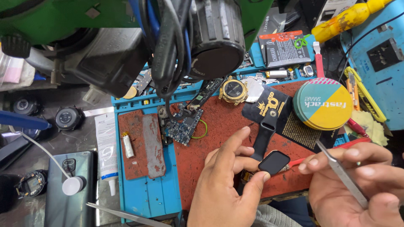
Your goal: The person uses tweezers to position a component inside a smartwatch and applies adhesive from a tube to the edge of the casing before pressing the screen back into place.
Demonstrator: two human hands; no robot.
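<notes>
The left hand (227,185) held a small black smartwatch (274,162) by its square body, thumb and fingers pinched around the edges, the index finger lifted and pointing up over the mat. The watch sat just above the worn red work mat (219,126), near the front edge of the table, with its black strap (264,134) running up and away toward a dark printed card (290,122). The right hand (357,185) had its grip closed on metal tweezers (338,168), thumb and forefinger pressed on the shaft, the thin tip angled up and to the left, close beside the watch but whether it touched could not be told. A stack of round discs in teal, yellow and pink (324,104) lay on the card just beyond. Farther left on the mat rested a bare circuit board (183,126) with a green wire loop, and a gold round watch case (232,90) stood near the mat's far edge. A grey phone (69,189) lay well apart at the left, beside a white tube (106,147).
</notes>
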